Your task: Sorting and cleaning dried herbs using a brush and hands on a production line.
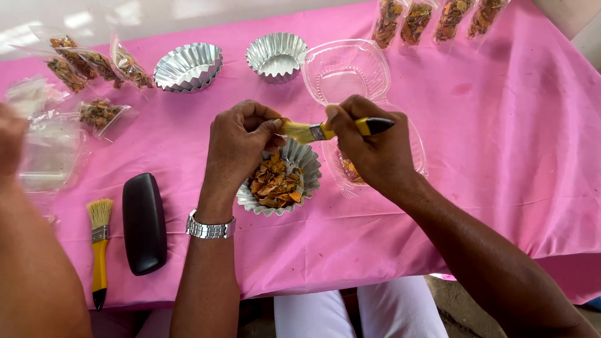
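Observation:
My right hand [370,147] grips a small brush with a yellow and black handle [332,129], its bristles pointing left. My left hand [240,141] is closed around a small piece held against the bristles; the piece itself is mostly hidden by the fingers. Both hands hover over a fluted foil cup [307,168] filled with orange and brown dried pieces [274,184]. A silver watch [210,228] is on my left wrist.
A clear plastic clamshell [345,72] lies open behind my right hand. Two empty foil cups [188,65] [276,56] stand at the back. Small bags of dried pieces [432,17] [94,66], a second brush [99,247], a black case [144,222] and another person's arm [28,250] are on the pink tablecloth [501,138].

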